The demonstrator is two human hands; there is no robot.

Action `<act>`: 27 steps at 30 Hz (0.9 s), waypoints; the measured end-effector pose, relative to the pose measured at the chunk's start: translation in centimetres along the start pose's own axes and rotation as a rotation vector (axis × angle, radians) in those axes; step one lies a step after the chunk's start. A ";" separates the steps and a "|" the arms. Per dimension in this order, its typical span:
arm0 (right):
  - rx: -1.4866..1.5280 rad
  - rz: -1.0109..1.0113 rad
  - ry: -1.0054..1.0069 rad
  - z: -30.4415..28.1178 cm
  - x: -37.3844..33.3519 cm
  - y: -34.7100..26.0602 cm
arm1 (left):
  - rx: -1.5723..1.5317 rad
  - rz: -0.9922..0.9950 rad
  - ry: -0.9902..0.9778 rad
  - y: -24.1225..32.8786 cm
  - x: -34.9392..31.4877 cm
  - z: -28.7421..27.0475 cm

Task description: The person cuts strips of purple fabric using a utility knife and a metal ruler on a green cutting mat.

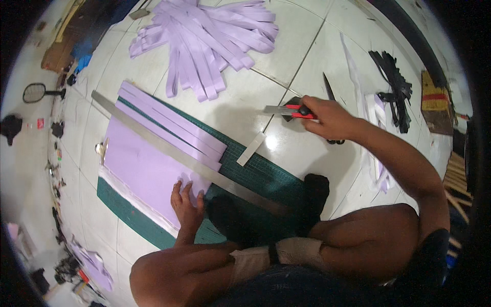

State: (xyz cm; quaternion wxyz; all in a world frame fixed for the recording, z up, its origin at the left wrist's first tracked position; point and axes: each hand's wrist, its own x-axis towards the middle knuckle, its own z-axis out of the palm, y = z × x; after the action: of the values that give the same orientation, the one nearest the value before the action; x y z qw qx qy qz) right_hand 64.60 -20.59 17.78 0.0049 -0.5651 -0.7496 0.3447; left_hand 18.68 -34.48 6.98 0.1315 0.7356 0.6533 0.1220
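My right hand (330, 118) is closed around a red and black utility knife (292, 111), held above the tiles with its wide blade pointing left. My left hand (187, 207) rests with fingers spread on a lilac fabric sheet (146, 158). That sheet lies on a green cutting mat (138, 227), and a metal clip (102, 151) sits at its left edge. A long steel ruler (169, 146) crosses the sheet diagonally, its near end by my feet. Beyond the ruler lie several cut lilac strips (174, 123). A short pale bar (251, 149) straddles the mat's far edge.
A heap of lilac strips (204, 46) lies on the tiled floor at the far side. Black scissors (329, 87) are partly hidden behind my right hand. Farther right are white strips (377, 115), black strips (396, 87) and a yellow and red block (434, 97).
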 end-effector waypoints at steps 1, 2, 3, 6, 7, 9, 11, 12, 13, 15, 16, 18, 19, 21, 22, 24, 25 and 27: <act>0.019 -0.033 -0.025 0.9 0.5 0.2 | 0.007 -0.018 0.005 0.2 -0.8 0.2; 0.036 -0.067 -0.050 1.8 0.7 0.4 | 0.013 -0.038 0.011 0.5 -1.5 0.5; 0.060 -0.108 -0.069 2.7 1.3 0.2 | 0.004 -0.077 0.013 0.5 -2.2 0.3; 0.033 -0.245 -0.237 4.9 3.6 -0.2 | -0.047 -0.181 -0.004 1.1 -4.3 -0.5; 0.047 -0.273 -0.248 5.8 4.0 0.1 | -0.084 -0.204 -0.031 1.6 -5.2 -0.5; 0.085 -0.342 -0.265 7.5 5.1 0.3 | -0.120 -0.241 -0.061 2.3 -7.7 -0.5; -0.020 -0.388 -0.313 8.1 6.2 0.2 | -0.125 -0.256 -0.069 2.7 -10.5 0.4; -0.108 -0.385 -0.368 7.8 6.9 -0.1 | -0.103 -0.265 -0.091 3.2 -11.2 0.5; -0.202 -0.376 -0.423 7.4 7.3 -0.4 | -0.087 -0.274 -0.113 3.9 -11.8 0.5; -0.191 -0.447 -0.399 7.3 8.1 -0.2 | -0.044 -0.257 -0.138 4.7 -12.1 0.5; -0.178 -0.452 -0.385 7.4 8.3 -0.2 | -0.016 -0.231 -0.140 4.8 -12.0 0.5; -0.149 -0.467 -0.346 7.9 8.6 0.5 | -0.016 -0.216 -0.170 4.9 -11.6 0.4; -0.133 -0.477 -0.322 8.4 8.7 1.1 | -0.043 -0.228 -0.197 4.9 -11.4 0.1; -0.105 -0.516 -0.249 9.1 8.5 1.8 | -0.089 -0.236 -0.243 4.3 -11.3 -0.3; -0.092 -0.543 -0.200 9.4 8.3 1.9 | -0.109 -0.233 -0.262 3.7 -11.3 -0.4; -0.096 -0.583 -0.140 9.9 8.2 1.8 | -0.118 -0.232 -0.269 3.3 -11.7 -0.3; -0.111 -0.596 -0.130 10.1 8.3 1.5 | -0.107 -0.235 -0.257 3.3 -12.0 0.0; -0.148 -0.609 -0.109 10.7 8.6 1.5 | -0.102 -0.234 -0.236 3.4 -12.3 0.4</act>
State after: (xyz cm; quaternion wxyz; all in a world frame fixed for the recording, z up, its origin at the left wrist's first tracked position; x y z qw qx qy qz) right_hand 58.48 -18.61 5.55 0.0264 -0.2942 -0.9064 0.3019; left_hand 20.54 -47.14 7.76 0.2578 0.6559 0.7075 0.0518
